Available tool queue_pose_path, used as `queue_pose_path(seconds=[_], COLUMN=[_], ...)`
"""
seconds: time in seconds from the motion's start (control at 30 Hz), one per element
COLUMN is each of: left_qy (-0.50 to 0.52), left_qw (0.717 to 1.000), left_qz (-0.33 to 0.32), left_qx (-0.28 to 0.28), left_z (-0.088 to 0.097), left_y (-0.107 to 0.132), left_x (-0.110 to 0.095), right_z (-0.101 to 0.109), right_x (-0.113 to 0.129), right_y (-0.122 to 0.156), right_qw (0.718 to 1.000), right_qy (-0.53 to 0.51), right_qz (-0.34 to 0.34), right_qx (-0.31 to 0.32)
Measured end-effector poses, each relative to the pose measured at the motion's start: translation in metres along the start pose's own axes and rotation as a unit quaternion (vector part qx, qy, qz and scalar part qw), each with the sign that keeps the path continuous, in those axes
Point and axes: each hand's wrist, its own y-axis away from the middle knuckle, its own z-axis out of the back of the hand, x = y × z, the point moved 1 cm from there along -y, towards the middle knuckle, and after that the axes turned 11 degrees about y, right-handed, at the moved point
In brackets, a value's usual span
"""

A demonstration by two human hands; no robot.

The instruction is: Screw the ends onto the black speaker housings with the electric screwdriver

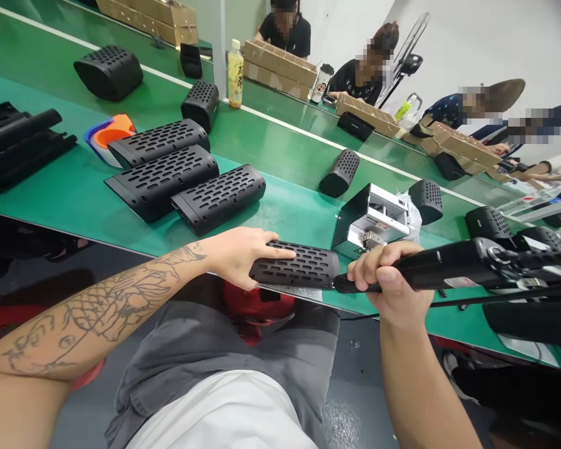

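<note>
A slotted black housing (303, 265) lies at the near edge of a green tabletop (290, 206), its long axis running left to right across the wearer's lap, slots facing up. The left hand (243, 252) grips its left end, index finger stretched along the top. The right hand (395, 280) is wrapped around a black electric screwdriver (442, 265), its tip pointing left at the housing's right end. Just beyond stands a silver-and-black boxy device (376, 218); three similar housings (163, 178) lie farther left.
</note>
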Motion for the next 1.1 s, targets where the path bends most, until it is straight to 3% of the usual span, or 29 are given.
queue_pose_path(seconds=[0.23, 0.47, 0.53, 0.6, 0.7, 0.73, 0.83, 0.93, 1.03, 1.1], left_qy=[0.003, 0.002, -0.003, -0.007, -0.01, -0.009, 0.005, 0.037, 0.101, 0.144], left_qw=[1.0, 1.0, 1.0, 1.0, 0.999, 0.999, 0.996, 0.976, 0.945, 0.931], left_qz=[0.009, 0.012, 0.013, 0.012, 0.009, 0.004, -0.037, -0.089, -0.08, -0.06], left_qx=[0.003, 0.0, -0.006, -0.016, -0.032, -0.038, -0.087, -0.193, -0.3, -0.331], left_z=[0.0, 0.0, -0.002, -0.003, -0.005, -0.007, -0.016, -0.039, -0.068, -0.084], left_y=[0.0, 0.001, 0.0, -0.001, -0.002, -0.002, 0.004, 0.017, 0.029, 0.032], left_x=[-0.001, -0.002, -0.003, -0.005, -0.006, -0.006, -0.002, 0.007, 0.018, 0.023], right_z=[0.002, 0.004, 0.015, 0.034, 0.07, 0.08, 0.1, 0.103, 0.096, 0.088], right_x=[-0.003, 0.007, 0.01, 0.006, -0.016, -0.027, -0.056, -0.07, -0.066, -0.053], right_y=[0.0, 0.003, -0.006, -0.025, -0.059, -0.069, -0.084, -0.078, -0.068, -0.062], right_qw=[0.999, 0.999, 1.0, 0.991, 0.936, 0.924, 0.924, 0.936, 0.941, 0.944], right_qy=[-0.016, 0.002, 0.017, 0.06, 0.179, 0.213, 0.224, 0.206, 0.2, 0.183], right_qz=[0.009, 0.0, 0.009, 0.027, 0.071, 0.073, 0.068, 0.075, 0.084, 0.081], right_qx=[0.049, 0.042, -0.009, -0.12, -0.295, -0.309, -0.303, -0.275, -0.261, -0.263])
